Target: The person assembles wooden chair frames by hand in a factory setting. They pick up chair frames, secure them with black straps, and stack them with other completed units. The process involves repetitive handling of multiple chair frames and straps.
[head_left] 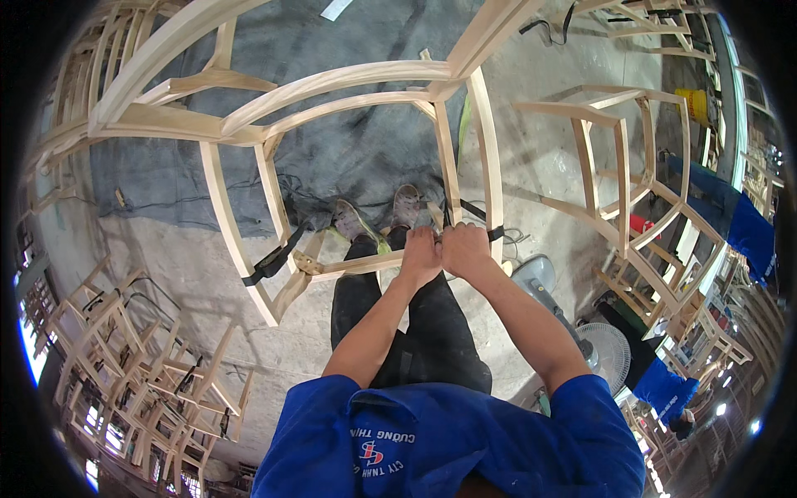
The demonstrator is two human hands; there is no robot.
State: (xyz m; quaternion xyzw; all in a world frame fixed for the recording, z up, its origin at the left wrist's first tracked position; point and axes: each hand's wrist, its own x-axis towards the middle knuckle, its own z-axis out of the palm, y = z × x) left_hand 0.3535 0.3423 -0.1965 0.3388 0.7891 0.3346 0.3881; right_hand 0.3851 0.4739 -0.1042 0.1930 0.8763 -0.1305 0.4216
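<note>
Pale wood chair frame stands on concrete floor before feet, joints assembled, black strap already round lower rails. Stacked frames crowd left, another frame and fan right; open floor ahead. Left hand and right hand both closed, gripping strap at frame's near corner; tightening seemingly unfinished.

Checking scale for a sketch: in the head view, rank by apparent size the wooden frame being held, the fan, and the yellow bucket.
1. Wooden frame
2. Fan
3. Yellow bucket, though it sits farther off, so it may only look smaller.
</note>
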